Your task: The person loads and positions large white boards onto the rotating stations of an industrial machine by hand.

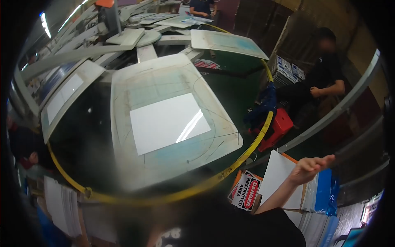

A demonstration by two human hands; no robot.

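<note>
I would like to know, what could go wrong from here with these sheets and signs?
1. The white sheet lies flat on the large board, and I see no clamp at its edges; a bump might shift it.
2. The right hand is raised, and its forearm passes close beside the danger signs; lowering it carelessly could knock them.
3. The red stool stands close to the yellow rail, so someone passing might trip.

Glare streaks the white sheet [158, 123] amid dim, warped edges
</note>
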